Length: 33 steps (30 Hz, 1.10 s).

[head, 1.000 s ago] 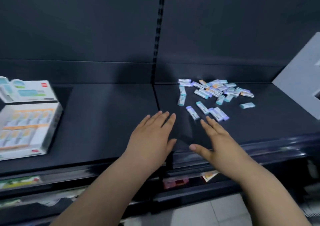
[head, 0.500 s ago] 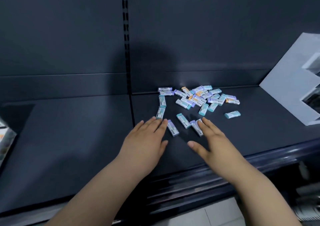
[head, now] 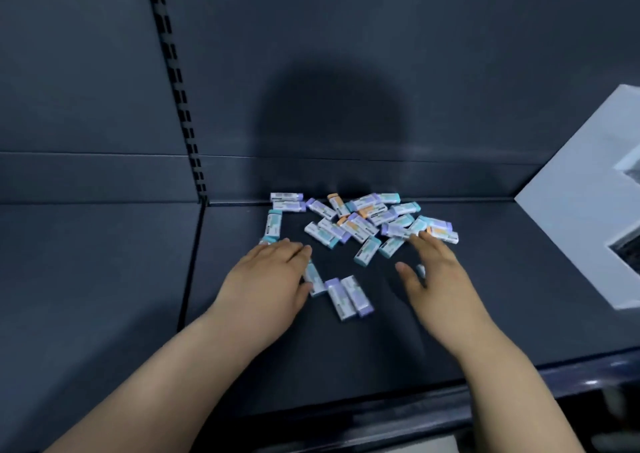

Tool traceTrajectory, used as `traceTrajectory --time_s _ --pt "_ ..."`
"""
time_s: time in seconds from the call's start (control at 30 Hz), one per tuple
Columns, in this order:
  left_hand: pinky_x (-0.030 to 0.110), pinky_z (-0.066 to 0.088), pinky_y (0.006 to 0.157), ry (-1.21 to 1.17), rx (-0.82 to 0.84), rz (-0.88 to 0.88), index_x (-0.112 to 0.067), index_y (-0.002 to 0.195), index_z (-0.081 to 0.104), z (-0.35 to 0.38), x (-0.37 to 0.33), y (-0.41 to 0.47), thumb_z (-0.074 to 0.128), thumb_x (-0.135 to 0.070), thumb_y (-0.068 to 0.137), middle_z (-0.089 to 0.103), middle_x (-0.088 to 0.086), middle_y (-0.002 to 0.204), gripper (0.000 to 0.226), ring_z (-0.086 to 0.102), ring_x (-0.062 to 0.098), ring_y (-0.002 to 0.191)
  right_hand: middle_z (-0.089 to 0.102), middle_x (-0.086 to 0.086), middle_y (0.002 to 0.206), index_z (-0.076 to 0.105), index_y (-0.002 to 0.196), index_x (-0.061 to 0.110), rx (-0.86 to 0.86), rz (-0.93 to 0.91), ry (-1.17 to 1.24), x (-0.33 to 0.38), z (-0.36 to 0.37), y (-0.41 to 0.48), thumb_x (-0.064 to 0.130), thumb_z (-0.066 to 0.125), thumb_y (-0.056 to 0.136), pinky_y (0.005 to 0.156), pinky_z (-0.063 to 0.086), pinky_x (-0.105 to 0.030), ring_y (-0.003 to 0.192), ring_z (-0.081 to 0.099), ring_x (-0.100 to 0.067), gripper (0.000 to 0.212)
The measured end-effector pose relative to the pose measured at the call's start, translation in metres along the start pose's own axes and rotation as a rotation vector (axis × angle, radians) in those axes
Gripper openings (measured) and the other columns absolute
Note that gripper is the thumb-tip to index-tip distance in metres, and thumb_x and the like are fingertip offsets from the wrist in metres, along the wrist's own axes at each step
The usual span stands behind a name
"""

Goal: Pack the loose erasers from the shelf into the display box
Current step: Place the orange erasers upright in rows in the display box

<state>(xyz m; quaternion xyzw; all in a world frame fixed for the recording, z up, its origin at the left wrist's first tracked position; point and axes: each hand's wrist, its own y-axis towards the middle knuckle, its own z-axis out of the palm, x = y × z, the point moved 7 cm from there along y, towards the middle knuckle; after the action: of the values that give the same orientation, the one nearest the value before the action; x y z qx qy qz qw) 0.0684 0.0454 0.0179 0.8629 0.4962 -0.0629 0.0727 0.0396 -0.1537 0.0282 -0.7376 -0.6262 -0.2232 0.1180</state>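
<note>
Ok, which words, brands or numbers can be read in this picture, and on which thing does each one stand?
No text can be quoted here.
erasers: dark print on the sleeves, too small and blurred to read.
white box: no lettering shows on its plain side, and its dark panel at the right edge is blurred.
shelf: no label or sign shows.

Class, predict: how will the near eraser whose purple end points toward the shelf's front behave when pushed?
This purple-tipped white rectangular eraser lies flat, so it probably slides rather than rolls. Its small blocky shape suggests light and stiff.
</note>
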Motion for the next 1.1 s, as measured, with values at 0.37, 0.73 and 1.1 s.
traceTrajectory --time_s 0.37,0.73,1.1 --pt "0.034 0.038 0.101 -0.108 0.128 -0.315 -0.014 0.129 0.047 0.034 -0.03 0.118 0.061 -0.043 0.082 0.048 0.007 0.128 0.057 0.042 0.026 0.121 0.027 0.003 0.152 0.033 0.142 0.017 0.212 -0.167 -0.062 -0.087 -0.022 0.064 0.027 0.05 0.093 0.103 0.012 -0.011 0.139 0.024 -0.01 0.053" --pt "0.038 0.037 0.102 -0.008 0.262 -0.476 -0.014 0.124 0.046 0.041 -0.035 0.137 0.065 -0.05 0.075 0.04 0.008 0.128 0.064 0.034 0.027 0.123 0.046 -0.002 0.12 0.058 0.116 0.016 0.284 -0.184 -0.177 -0.123 -0.015 0.113 0.019 0.065 0.083 0.09 0.041 -0.022 0.099 0.055 -0.019 0.034" --pt "0.036 0.034 0.104 -0.175 0.063 -0.466 -0.022 0.141 0.027 0.02 -0.052 0.12 0.071 -0.04 0.074 0.041 0.004 0.136 0.081 0.036 0.025 0.126 0.064 0.004 0.073 0.067 0.079 0.02 0.226 -0.113 0.031 -0.112 -0.036 0.099 0.019 0.061 0.08 0.055 0.039 -0.01 0.062 0.054 -0.004 0.005"
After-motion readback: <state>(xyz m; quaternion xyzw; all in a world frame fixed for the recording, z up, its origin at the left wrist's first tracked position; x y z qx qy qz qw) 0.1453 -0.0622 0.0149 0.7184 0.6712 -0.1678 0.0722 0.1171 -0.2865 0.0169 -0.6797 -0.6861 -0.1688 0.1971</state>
